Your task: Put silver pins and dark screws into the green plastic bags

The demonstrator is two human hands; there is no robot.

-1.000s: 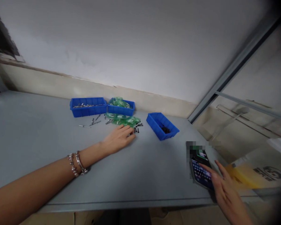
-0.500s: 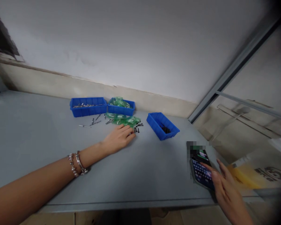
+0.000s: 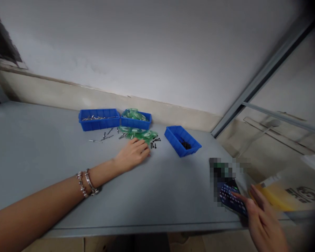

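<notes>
My open right hand [image 3: 266, 224] touches the phone [image 3: 229, 197] on the table [image 3: 160, 196], while my left hand [image 3: 132, 154], grip impossible to tell, could scatter the nearby black screws [image 3: 152, 145] through a careless nudge.

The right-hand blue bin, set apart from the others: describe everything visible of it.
The blue bin is rectangular and open-topped, apparently plastic, with ribbed walls. It stands upright on the grey table, turned at an angle, to the right of some loose dark screws. Small dark pieces, too blurred to identify, lie heaped toward its near end. No hand touches it.
</notes>
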